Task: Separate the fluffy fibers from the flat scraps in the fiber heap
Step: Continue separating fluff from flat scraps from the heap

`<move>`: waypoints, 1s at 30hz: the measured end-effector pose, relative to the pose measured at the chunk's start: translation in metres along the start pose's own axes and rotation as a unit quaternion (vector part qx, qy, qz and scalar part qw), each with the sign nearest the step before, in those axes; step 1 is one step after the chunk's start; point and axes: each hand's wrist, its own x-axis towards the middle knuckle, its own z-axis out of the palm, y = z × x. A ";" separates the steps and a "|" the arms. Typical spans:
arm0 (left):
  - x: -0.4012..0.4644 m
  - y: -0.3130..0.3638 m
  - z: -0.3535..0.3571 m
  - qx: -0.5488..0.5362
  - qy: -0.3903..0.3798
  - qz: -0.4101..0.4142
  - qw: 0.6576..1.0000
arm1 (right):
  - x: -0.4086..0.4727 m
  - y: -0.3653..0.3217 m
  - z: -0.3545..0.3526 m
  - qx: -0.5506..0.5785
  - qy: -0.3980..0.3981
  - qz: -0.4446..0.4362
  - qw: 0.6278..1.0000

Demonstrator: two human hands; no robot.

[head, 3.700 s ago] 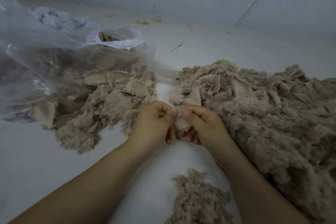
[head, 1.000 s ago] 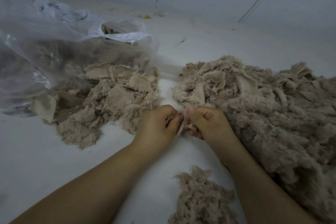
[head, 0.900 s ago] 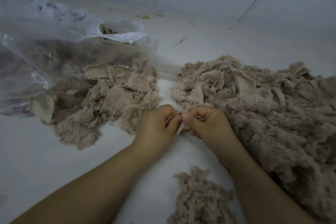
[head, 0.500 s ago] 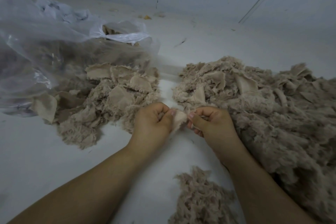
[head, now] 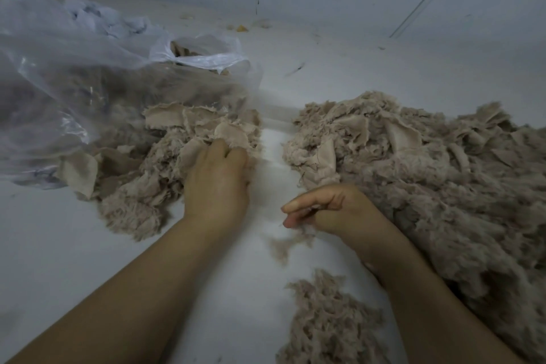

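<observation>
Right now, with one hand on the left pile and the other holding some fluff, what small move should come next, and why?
Probably let the right hand drop its fluffy tuft onto the small fluff pile just below it. The tuft already hangs from its pinching fingers, and the left hand rests on the scrap pile, seemingly placing a flat scrap there.

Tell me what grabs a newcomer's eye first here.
The big heap of beige fiber and scraps fills the right side. A smaller pile with flat scraps sits left, partly under a clear bag. Between them, the left hand rests on that pile and the right hand pinches a tuft.
</observation>
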 end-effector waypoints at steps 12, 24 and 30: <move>-0.040 0.060 -0.011 0.096 -0.063 0.291 0.950 | 0.009 0.001 0.001 0.116 0.227 0.012 0.967; -0.010 0.056 0.010 -0.421 -0.173 -0.155 0.877 | 0.005 -0.001 0.009 -0.020 0.059 -0.010 0.998; 0.000 0.047 0.013 -0.509 -0.278 -0.195 0.791 | 0.002 -0.003 0.009 -0.068 0.001 -0.010 0.998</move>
